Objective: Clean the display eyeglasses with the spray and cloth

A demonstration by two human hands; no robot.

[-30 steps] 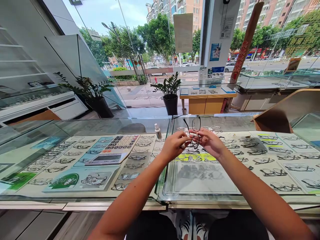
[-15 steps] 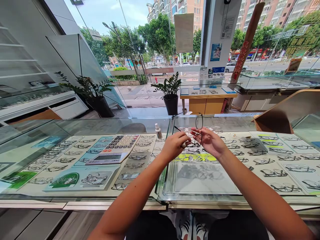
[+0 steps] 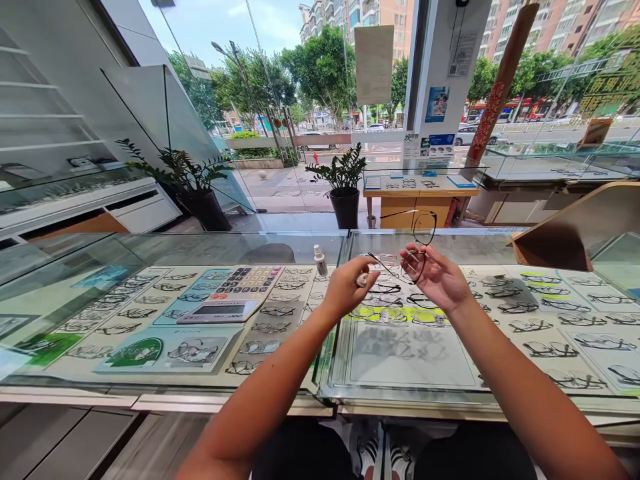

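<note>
Glass covers the desk (image 3: 225, 402) below my two hands. My right hand (image 3: 443, 277), half open, pinches black glasses (image 3: 425, 245) at the rim, now farther from my left hand (image 3: 350, 283) than before. Left one curls near a small pale thing (image 3: 362, 279); its grip I cannot tell.

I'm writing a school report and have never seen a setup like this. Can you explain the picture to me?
There is no machine here: a person works with two bare hands, seen by one camera worn on the head, looking forward and down. The right hand holds a pair of dark-rimmed glasses upright. The left hand is beside one of its arms; whether it grips that arm is unclear. Below is a glass counter displaying rows of eyeglasses. A calculator and a small white bottle rest on it.
</note>
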